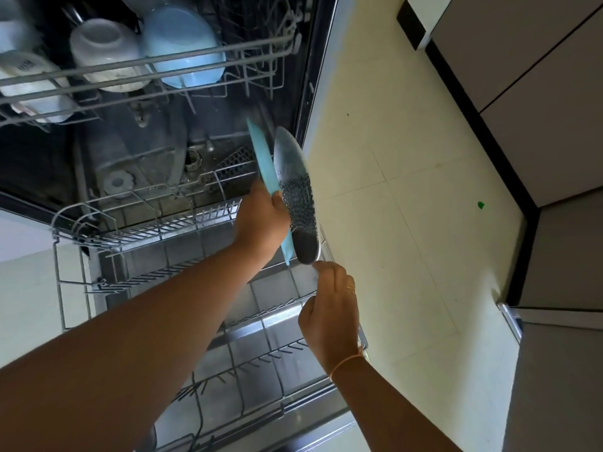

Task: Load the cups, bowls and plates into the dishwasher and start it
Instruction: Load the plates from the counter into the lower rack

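Plates first: I have two of them on edge, a light blue plate [263, 159] and a grey patterned plate [297, 194], side by side and touching near their lower ends, both tilted and held above the lower rack [169, 227] of the open dishwasher [315, 89]. My left hand [259, 220] is clamped on the blue plate, the thumb tip pressed into the gap between the two plates and the other fingers wrapped behind the blue one, so the grey plate leans just to the right of my thumb. My right hand [329, 308] sits below and a little right of them, fingers curled together, its fingertips [321, 265] just at the bottom rim of the grey plate; whether they actually pinch that rim I cannot tell. Under both wrists the lower rack is pulled out over the door, its rows of tines bare. Well beyond my left fingers, up and to the left, the upper rack [140, 68] holds a blue bowl [182, 47] upside down, with a white cup [104, 53] just beside it and more pale cups [31, 83] further left. To the right of my right hand lies pale floor [408, 177].
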A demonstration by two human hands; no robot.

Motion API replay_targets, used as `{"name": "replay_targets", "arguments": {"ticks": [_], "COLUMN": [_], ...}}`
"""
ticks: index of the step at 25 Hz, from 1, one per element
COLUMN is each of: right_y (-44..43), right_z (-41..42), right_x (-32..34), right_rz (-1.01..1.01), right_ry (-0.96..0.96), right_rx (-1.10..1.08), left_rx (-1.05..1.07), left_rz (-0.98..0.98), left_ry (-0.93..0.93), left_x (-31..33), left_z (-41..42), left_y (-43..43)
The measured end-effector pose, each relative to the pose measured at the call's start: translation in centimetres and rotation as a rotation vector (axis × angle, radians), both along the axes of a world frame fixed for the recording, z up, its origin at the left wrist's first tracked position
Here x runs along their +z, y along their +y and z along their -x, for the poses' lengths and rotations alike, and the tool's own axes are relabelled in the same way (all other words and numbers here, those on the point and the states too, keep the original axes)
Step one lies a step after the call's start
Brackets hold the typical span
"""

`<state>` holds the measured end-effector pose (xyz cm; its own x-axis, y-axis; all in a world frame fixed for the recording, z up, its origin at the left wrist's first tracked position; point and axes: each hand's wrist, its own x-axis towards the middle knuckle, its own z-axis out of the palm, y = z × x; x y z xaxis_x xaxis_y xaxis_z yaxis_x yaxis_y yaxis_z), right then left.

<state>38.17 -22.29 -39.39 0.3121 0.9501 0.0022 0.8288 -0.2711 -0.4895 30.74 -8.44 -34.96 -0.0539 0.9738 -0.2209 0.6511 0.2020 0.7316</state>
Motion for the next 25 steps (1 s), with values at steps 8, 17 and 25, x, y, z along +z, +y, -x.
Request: {"name": "replay_targets", "arguments": {"ticks": [8,17,25], "right_y": [1.4,2.5,3.5], "right_z": [-1.5,-0.7,0.8], "right_x": [0.0,0.3,2.5], "right_rz": [-0.071,-0.071,-0.078], "right_ry": [-0.001,0.032,0.078], "right_rx": [0.003,0.009,0.028], "left_rx": [-0.04,-0.022,0.116], "left_rz": [0.088,0.281,0.262], "left_ry": [0.112,-0.018,-0.206], "left_x": [-2.4,-3.1,-1.4], "left_z": [-1.1,-0.7,2.2], "left_y": [0.7,0.5,-1.0]}}
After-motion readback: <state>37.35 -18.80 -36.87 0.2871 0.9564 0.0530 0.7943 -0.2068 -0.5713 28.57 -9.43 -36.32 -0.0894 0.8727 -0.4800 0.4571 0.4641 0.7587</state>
